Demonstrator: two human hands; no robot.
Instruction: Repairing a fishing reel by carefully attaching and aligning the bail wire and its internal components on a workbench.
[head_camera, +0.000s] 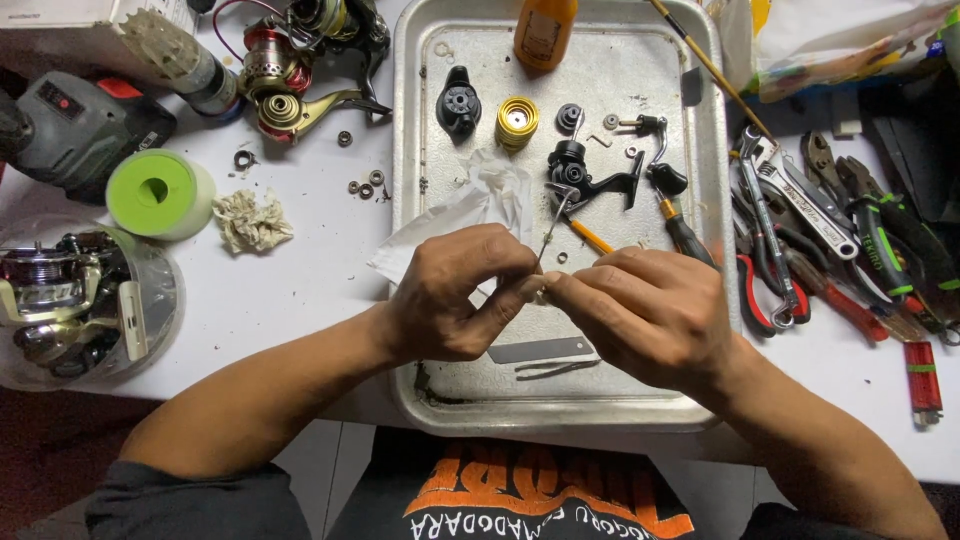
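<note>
My left hand (455, 295) and my right hand (650, 310) meet over the metal tray (705, 200), fingertips pinched together on a small part that the fingers hide. A thin metal pick (552, 225) with an orange handle (590, 237) sticks up from between them; which hand grips it I cannot tell. A white tissue (470, 210) lies under my left hand. On the tray behind sit a black reel body (585, 175), a yellow spool (517, 122), a black knob (458, 103) and small washers.
An orange bottle (545, 30) stands at the tray's far end. Pliers and wrenches (800, 230) lie to the right. At left are a green tape roll (158, 193), a fishing reel (290, 80), a container of reels (70, 300) and a crumpled rag (250, 222).
</note>
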